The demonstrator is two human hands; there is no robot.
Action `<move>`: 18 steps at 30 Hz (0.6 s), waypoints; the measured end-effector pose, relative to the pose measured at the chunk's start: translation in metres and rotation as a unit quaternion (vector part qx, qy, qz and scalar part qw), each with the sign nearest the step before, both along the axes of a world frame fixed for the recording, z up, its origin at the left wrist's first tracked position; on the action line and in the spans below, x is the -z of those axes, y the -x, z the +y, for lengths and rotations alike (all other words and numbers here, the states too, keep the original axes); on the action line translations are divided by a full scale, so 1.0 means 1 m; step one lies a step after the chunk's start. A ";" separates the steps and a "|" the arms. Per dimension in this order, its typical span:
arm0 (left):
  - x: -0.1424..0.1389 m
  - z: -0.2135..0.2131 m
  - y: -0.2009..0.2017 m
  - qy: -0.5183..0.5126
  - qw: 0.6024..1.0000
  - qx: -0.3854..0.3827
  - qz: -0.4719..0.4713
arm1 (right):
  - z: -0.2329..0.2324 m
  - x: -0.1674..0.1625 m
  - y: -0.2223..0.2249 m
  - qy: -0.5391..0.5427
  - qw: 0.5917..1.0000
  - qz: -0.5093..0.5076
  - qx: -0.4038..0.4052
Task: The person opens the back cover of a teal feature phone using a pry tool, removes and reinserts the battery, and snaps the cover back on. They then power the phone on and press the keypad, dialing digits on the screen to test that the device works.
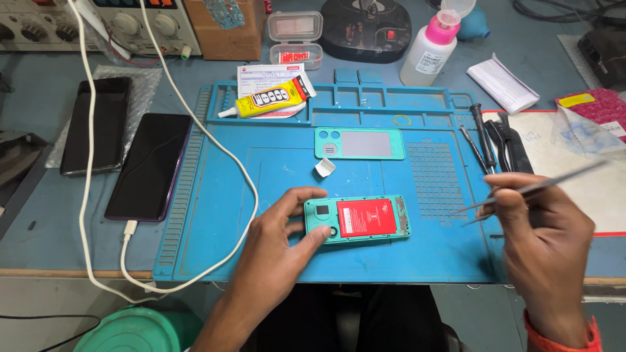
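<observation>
Phone (357, 220) pinned by left hand (280, 244); right hand (541, 225) pinches tweezers (535, 188); back cover (359, 143), glue tube (264, 101) beyond.

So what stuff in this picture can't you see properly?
Head view only:
- The teal phone: its left end is hidden under the left hand.
- Tweezers: motion-blurred, and the right hand covers the grip.
- Black device at the back: cut off by the top edge.
- Paper under the yellow glue tube: writing too small.
</observation>
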State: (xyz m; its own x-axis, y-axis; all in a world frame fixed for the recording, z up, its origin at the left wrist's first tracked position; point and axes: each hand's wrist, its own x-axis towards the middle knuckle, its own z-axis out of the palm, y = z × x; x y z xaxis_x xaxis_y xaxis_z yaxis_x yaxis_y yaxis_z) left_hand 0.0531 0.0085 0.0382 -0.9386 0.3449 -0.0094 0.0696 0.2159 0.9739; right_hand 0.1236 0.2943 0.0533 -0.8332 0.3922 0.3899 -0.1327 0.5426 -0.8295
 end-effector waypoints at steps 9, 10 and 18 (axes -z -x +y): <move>-0.009 -0.007 -0.004 0.121 0.980 0.082 0.134 | -0.007 -0.005 0.034 -0.231 0.958 -0.171 -0.013; -0.009 -0.008 -0.003 0.128 0.976 0.072 0.163 | -0.007 -0.003 0.036 -0.244 0.955 -0.167 -0.017; -0.005 -0.006 0.030 0.232 0.933 -0.007 0.276 | -0.006 0.010 0.041 -0.263 0.946 -0.189 -0.012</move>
